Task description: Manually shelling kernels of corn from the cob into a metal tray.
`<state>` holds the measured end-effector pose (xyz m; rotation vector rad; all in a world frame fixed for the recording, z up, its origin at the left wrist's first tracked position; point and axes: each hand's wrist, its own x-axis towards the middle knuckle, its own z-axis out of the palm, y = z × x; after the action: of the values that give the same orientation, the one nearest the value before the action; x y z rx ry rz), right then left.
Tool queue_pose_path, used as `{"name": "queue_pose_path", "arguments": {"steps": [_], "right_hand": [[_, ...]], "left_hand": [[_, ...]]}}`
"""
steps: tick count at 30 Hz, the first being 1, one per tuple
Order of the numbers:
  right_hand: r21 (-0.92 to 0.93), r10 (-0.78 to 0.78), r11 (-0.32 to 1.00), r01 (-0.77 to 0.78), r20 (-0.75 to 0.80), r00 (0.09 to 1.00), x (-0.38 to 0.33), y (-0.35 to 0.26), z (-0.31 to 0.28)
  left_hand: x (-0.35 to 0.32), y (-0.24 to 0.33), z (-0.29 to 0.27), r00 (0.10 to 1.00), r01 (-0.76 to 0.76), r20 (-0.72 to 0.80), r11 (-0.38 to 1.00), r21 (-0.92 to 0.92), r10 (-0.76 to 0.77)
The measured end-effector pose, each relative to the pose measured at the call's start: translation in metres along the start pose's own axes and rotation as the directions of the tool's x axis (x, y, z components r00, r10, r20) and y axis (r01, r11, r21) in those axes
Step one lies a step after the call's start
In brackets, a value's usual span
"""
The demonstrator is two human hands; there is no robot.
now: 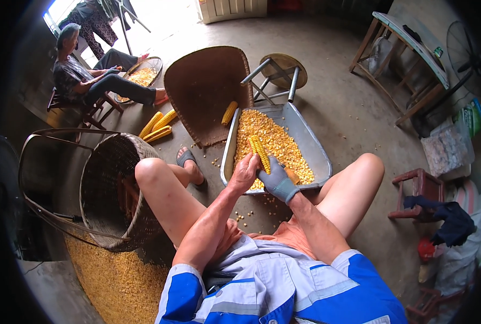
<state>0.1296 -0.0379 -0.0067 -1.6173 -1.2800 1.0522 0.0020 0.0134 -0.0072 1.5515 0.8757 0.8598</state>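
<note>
A yellow corn cob [259,153], its rows of kernels showing, is tilted up between my hands. My bare left hand [244,173] is closed round its lower part from the left. My right hand [278,181], in a grey glove, closes against the cob's lower right side. Next to the glove lies an orange-brown piece [291,175]; whether I hold it I cannot tell. Below is a grey metal pan [311,132] of loose yellow kernels [275,136]. Another corn cob [229,113] lies at the edge of a brown woven tray [205,81].
A wicker basket [102,178] with reddish cobs inside stands left, beside a kernel heap [116,281]. Several corn cobs [158,125] lie on the floor. Behind the pan is a stool [283,70]. A seated person [81,75] works over a round tray [143,75]. A table [408,46] stands right.
</note>
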Motion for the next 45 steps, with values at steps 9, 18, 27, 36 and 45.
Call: {"name": "queue_pose_path", "arguments": {"steps": [9,18,27,36,45], "right_hand": [[0.109,0.151,0.983,-0.151,0.002,0.988,0.006,0.004,0.004],[-0.061,0.075,0.995,-0.073,0.028,0.997,-0.006,-0.003,0.013],[0.12,0.241,0.959,-0.256,0.13,0.962,-0.004,-0.001,0.009],[-0.114,0.096,0.99,-0.088,0.064,0.993,-0.006,-0.001,0.021],[-0.2,0.123,0.973,-0.117,0.017,0.992,-0.015,-0.004,0.022]], "left_hand": [[-0.001,0.011,0.007,0.941,0.289,-0.061,0.881,-0.375,-0.334],[0.01,-0.008,0.0,0.948,0.221,-0.23,0.975,-0.029,-0.222],[0.009,-0.017,0.001,0.949,0.059,-0.312,0.998,0.022,-0.049],[0.016,-0.026,-0.007,0.903,0.273,-0.347,0.962,0.004,-0.254],[0.014,-0.015,-0.01,0.883,0.275,-0.39,0.961,-0.018,-0.26]]}}
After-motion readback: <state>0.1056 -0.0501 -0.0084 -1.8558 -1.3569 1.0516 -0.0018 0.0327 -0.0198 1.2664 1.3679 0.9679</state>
